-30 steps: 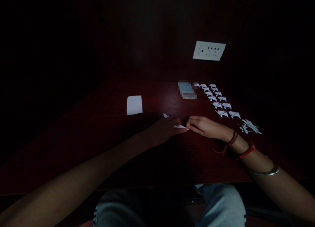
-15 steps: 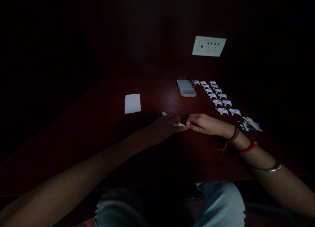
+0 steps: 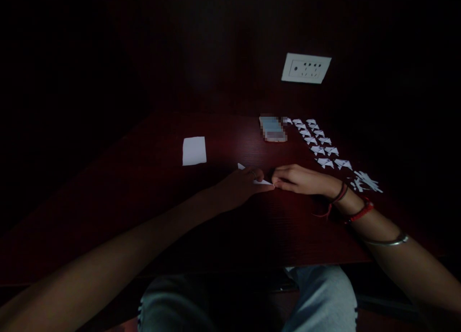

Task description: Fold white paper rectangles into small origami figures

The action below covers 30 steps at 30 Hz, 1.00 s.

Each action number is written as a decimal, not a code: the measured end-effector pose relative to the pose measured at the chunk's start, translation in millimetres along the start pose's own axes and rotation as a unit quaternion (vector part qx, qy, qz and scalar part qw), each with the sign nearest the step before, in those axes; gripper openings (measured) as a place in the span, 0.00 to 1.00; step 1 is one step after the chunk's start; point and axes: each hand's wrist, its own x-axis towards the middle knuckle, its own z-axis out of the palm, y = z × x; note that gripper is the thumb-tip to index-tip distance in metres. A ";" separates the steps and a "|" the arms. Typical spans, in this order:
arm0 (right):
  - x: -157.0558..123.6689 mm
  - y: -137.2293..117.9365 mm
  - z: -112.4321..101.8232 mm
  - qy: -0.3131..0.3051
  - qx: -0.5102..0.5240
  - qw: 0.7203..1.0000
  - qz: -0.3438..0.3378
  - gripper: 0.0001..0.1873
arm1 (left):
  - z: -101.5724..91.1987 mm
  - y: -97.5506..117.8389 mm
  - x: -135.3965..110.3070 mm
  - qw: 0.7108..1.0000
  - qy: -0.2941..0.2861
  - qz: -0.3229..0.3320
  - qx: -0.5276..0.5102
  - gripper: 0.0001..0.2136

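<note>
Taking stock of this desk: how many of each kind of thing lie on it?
Flat white paper square: 1
Partly folded paper: 1
Phone: 1
Folded paper pieces in rows: about 13
Heap of paper bits: 1
Total: about 17

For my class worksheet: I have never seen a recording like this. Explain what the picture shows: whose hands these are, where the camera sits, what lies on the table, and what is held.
There is no machine here. A person works with two bare hands, and one camera worn on the head looks forward and down, so the arms enter from below. The left hand lies over a small white paper on the dark red table. The right hand touches the paper's pointed end. It is too dark to tell whether the paper is gripped or only pressed flat. Towards the picture's left lies a square white sheet. Behind the hands is a blurred flat thing, with rows of small folded papers and a pile of scraps to the right. A wall socket sits above.
</note>
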 end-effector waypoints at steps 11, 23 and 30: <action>0.4 1.0 -0.1 -0.009 -0.002 0.999 0.045 0.07 | 2.8 0.9 0.6 1.000 -0.006 -0.012 0.011 0.17; 4.6 2.9 1.0 0.012 -0.023 1.000 0.003 0.10 | 5.8 0.0 0.6 1.000 -0.004 -0.011 0.009 0.19; 2.5 6.5 0.4 0.019 0.000 1.000 0.022 0.06 | 6.5 -3.1 -5.8 0.999 0.028 0.027 -0.019 0.20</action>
